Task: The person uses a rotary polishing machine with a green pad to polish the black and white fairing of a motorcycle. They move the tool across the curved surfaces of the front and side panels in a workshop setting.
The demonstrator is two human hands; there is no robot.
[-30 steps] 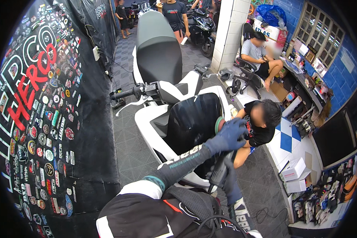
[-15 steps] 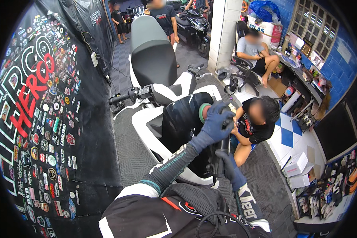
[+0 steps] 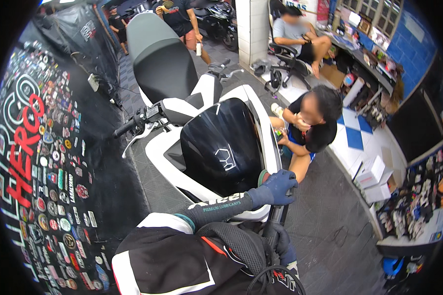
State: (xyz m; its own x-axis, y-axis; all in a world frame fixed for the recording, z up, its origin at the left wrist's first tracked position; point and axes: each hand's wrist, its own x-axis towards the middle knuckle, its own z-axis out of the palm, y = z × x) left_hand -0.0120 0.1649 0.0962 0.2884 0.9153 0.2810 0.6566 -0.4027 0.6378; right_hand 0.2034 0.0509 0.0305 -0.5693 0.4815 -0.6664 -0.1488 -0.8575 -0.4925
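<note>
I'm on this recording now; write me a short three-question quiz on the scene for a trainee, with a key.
1. Multiple choice: which of the wearer's hands is nearer the round pad of the polisher? A) Right B) Left
2. True or false: the windscreen of the scooter is clear and colourless.
3. Fill in: the person low beside the scooter, toward the picture's right, wears a ____ shirt.

Key:
1. B; the left hand is by the pad, the right hand lower down.
2. False; the windscreen is dark and glossy.
3. Black.
</note>
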